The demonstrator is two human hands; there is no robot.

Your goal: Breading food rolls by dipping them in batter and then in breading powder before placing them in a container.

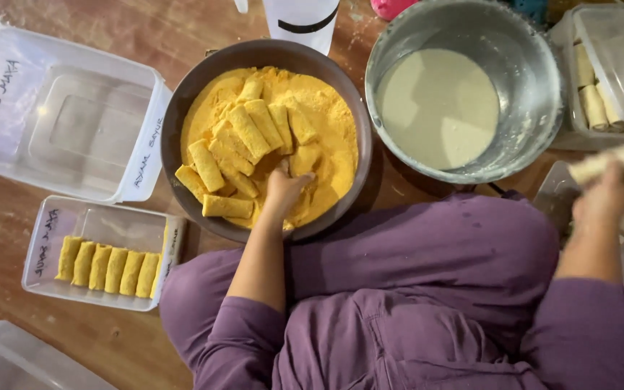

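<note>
Breaded rolls [243, 144] sat piled in the round pan of yellow crumbs [330, 123]. Left hand [283, 189] was fingers-down in the crumbs, closed over a piece — can't tell how tightly. Right hand [610, 193] pinched an uncoated pale roll [608, 162], blurred. Best practice: keep left hand dry, press crumbs evenly, shake off the excess before traying.
</note>
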